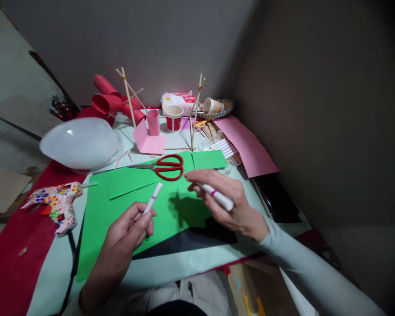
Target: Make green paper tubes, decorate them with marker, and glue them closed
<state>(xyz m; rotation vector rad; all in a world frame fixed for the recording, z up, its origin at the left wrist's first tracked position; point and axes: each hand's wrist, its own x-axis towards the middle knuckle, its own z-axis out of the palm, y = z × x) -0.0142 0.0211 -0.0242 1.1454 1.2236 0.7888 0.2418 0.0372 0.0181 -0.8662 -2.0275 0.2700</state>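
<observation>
My left hand pinches a small white marker cap with a purple band, held upright over the green paper. My right hand is closed round the white marker, which lies across its fingers and points left over the same green sheet. The two hands are a short way apart. Red-handled scissors lie shut on the green paper just beyond the hands.
A patterned glue gun lies at the left with its cord running toward me. A white dome lid, pink paper, red paper rolls, paper cups, wooden sticks and more markers crowd the far side. Black paper shows under the green.
</observation>
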